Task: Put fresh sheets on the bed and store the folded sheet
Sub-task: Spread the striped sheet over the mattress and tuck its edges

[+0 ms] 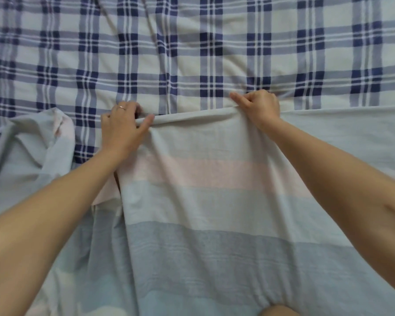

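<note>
While both hands pinch it | striped sheet (205, 179) edge runs left-right

ahead: flat plaid sheet (192, 42), open | left: bunched striped sheet (37, 142) blocks

A bedroom in a home, by the look of it: a bed (192, 53) fills the whole view, spread with a blue-and-white plaid sheet (226, 42), and a soft striped sheet (203, 201) in pale blue, pink and grey lies over its near part.
</note>
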Action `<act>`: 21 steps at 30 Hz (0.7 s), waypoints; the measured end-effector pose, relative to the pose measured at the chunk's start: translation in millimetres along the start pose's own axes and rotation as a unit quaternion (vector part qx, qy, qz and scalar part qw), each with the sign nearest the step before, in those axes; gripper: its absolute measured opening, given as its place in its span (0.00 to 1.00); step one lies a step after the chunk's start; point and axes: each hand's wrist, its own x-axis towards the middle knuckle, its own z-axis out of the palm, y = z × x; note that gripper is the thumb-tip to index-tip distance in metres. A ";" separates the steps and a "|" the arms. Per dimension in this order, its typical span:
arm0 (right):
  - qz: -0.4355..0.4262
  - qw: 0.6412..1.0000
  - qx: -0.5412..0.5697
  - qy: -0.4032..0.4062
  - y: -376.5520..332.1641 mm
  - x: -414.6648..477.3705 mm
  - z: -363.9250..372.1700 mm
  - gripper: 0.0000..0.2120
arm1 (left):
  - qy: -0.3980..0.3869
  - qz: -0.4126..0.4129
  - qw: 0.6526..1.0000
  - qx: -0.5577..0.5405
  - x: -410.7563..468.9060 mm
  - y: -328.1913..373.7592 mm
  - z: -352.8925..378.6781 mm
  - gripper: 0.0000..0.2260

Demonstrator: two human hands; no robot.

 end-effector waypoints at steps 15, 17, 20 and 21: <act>-0.018 1.000 0.003 -0.003 0.7 -0.3 -1.2 0.28 | 0.040 -0.005 0.998 -0.046 45.8 -11.1 -31.2 0.10; -0.016 1.000 0.007 -0.003 -0.3 -1.2 -2.4 0.28 | -0.005 0.103 0.994 -0.044 23.8 10.0 -20.0 0.14; -0.014 1.000 0.009 -0.002 -1.7 -1.6 -2.8 0.28 | -0.089 0.144 0.985 -0.034 10.7 39.4 5.2 0.15; -0.014 1.000 0.010 0.000 -1.2 -0.5 -1.6 0.28 | -0.089 0.129 0.987 -0.031 14.9 43.0 10.0 0.10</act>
